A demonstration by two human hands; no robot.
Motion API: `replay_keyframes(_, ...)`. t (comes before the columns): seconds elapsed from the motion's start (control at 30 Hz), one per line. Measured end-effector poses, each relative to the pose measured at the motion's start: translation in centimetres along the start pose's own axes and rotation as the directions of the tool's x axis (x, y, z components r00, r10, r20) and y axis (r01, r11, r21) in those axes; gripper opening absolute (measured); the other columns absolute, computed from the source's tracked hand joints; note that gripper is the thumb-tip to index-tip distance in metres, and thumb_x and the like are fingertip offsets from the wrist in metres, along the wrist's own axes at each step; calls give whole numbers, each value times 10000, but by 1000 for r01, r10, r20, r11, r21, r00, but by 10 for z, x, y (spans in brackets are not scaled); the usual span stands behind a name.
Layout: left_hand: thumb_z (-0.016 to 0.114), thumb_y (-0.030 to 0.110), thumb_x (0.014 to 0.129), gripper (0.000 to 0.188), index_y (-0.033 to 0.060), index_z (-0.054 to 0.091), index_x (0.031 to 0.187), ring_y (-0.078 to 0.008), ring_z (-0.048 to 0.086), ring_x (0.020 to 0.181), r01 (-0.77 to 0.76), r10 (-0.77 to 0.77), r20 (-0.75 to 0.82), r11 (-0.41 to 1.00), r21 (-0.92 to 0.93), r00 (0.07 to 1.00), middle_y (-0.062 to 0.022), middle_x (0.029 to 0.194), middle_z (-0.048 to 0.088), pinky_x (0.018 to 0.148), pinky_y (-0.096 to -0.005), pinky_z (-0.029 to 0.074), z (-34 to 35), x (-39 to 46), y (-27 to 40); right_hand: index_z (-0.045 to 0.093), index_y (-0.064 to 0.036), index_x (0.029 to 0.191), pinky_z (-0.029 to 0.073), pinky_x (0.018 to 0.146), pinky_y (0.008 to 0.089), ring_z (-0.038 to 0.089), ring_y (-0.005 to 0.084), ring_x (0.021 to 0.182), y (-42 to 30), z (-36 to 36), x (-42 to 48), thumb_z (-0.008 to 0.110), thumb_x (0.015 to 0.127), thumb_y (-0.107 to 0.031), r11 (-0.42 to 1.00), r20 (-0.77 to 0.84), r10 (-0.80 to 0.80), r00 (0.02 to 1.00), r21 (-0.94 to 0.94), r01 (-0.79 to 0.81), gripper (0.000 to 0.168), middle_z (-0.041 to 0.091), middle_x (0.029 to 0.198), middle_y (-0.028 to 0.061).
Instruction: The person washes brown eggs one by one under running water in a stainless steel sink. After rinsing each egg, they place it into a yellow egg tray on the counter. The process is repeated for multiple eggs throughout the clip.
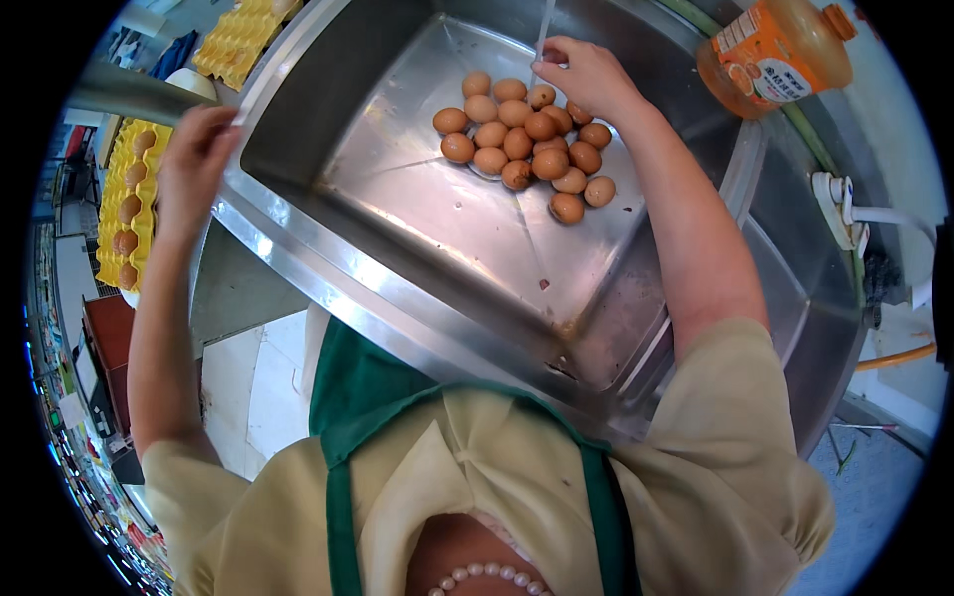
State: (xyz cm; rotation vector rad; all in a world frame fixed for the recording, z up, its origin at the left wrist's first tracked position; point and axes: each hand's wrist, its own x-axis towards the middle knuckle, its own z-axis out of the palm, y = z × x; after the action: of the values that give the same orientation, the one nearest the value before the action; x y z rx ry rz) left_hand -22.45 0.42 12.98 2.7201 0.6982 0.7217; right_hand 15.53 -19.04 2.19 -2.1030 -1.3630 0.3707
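Observation:
Several brown eggs lie grouped on the floor of a stainless steel sink, some with dark dirt on their shells. My right hand is over the far side of the group, thumb and forefinger apart at a thin clear stream of water. No egg shows in its fingers. At the sink's left rim my left hand is blurred by motion, and its grip is not clear. Just left of it stands a yellow egg tray with a row of eggs.
More yellow egg trays are at the upper left. An orange-labelled plastic bottle stands at the sink's right rim. A second basin adjoins on the right. White plug fittings and a cable are on the right wall.

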Motion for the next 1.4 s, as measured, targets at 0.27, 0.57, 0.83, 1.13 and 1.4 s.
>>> replay_keyframes(0.27, 719, 135, 736, 463, 105, 537, 1162, -305, 582, 951, -284, 326, 691, 942, -180, 645, -97, 1115, 542, 798, -403, 471, 181, 45, 132, 581, -72, 1197, 520, 751, 362, 651, 251, 872, -2, -4, 1, 601, 845, -343, 999, 47, -30, 998, 31, 29, 445, 661, 1038, 124)
replay_keyframes(0.57, 756, 213, 683, 529, 150, 533, 1159, -288, 591, 996, -291, 203, 716, 957, 1, 668, -98, 1143, 514, 774, -399, 505, 275, 49, 173, 596, -82, 1182, 517, 778, 366, 647, 281, 893, 2, 0, 2, 567, 862, -327, 1000, -51, 13, 999, 6, -13, 404, 655, 1069, 140)
replay_keyframes(0.83, 736, 193, 698, 405, 109, 568, 1056, -267, 610, 947, -265, 232, 635, 963, -45, 737, -98, 1085, 555, 752, -381, 513, 273, 52, 173, 612, -73, 1154, 488, 855, 371, 627, 288, 974, 1, -2, 1, 558, 866, -323, 999, -38, 40, 998, 25, -39, 386, 650, 1075, 158)
replay_keyframes(1.13, 697, 120, 797, 458, 56, 433, 1165, -107, 603, 801, 708, -192, 689, 320, -630, 699, -65, 939, 605, 641, -247, 511, 232, 100, 144, 618, -37, 1149, 459, 857, 336, 606, 201, 946, -4, -6, 8, 494, 916, -338, 919, 56, 122, 991, 370, -134, 400, 658, 1022, 102)
replay_keyframes(1.4, 528, 227, 931, 236, 136, 477, 1143, -171, 591, 722, 575, -111, 609, -235, -784, 785, -71, 915, 585, 622, -289, 539, 233, 101, 162, 527, -105, 1278, 447, 787, 311, 519, 130, 972, -10, -6, 6, 472, 951, -337, 496, 231, 183, 956, 818, -293, 405, 573, 1107, 30)
